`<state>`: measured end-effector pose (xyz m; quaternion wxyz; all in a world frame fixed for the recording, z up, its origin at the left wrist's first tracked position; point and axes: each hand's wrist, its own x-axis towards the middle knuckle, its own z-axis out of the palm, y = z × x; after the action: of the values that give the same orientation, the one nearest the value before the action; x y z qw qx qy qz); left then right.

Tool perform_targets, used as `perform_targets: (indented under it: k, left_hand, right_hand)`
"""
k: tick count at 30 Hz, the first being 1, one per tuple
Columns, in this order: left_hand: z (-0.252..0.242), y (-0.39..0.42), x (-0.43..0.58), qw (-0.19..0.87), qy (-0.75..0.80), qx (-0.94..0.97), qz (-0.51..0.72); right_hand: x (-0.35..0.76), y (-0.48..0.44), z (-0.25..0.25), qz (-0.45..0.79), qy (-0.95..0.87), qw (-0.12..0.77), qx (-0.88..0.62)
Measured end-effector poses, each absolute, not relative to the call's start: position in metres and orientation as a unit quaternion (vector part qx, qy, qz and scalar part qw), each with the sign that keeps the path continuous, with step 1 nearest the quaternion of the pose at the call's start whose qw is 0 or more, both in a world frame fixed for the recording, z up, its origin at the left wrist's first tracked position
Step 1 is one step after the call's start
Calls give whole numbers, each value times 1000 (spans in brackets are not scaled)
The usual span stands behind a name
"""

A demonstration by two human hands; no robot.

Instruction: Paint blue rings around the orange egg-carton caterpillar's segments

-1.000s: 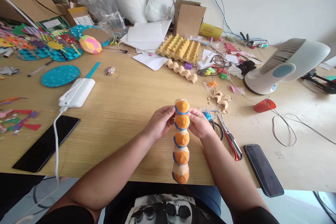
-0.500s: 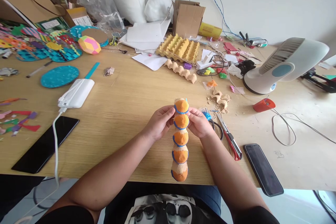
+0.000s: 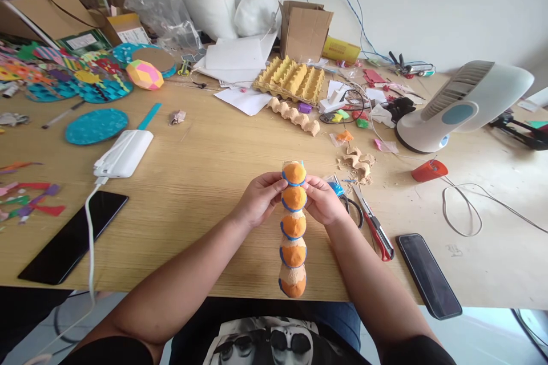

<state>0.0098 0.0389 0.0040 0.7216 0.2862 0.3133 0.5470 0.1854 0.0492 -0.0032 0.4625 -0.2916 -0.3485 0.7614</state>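
Note:
Between my hands is an egg-carton strip, a row of several bumps capped in orange clay with blue edging. It points lengthwise toward me, its near end close to the table's front edge. My left hand pinches its far part from the left side. From the right, my right hand grips the same part, fingers closed near the blue line below the farthest bump. Scissors and a red utility knife lie just beyond my right hand, beside a blue clay packet.
Egg-carton scraps, an uncoated carton strip and a yellow egg tray lie farther back. A white fan and a phone are at right; a power bank and a black device at left.
The hold on the strip is nearly the same. My left fingers have shifted very slightly inward over its edge, and the whole view has moved a little.

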Motion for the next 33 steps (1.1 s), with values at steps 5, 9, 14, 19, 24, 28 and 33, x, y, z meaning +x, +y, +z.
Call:
perform_targets:
  k: [5,9,14,19,24,28,33]
  left_hand:
    - [4,38,9,718,316,295,545]
    - [3,38,9,715,318,302,544]
    - [3,38,7,722,302,311,539]
    - [3,39,6,705,307,335,545]
    - [1,39,5,668,348,349,558]
    - [4,38,6,674,351,340,554]
    - [7,38,7,678,352,330,555]
  right_hand:
    - [185,48,-3,763,-346,460,-293]
    - [185,48,-3,763,-352,457,-291]
    - [186,49,-4,766,-352,454,-289]
    - [187,50,-5,761,-345,465,-293]
    - [187,49,-4,766,-346,455,-294]
    - [186,49,-1,769,-348,451,-290]
    - [184,48,-1,769,-347,452,-289]
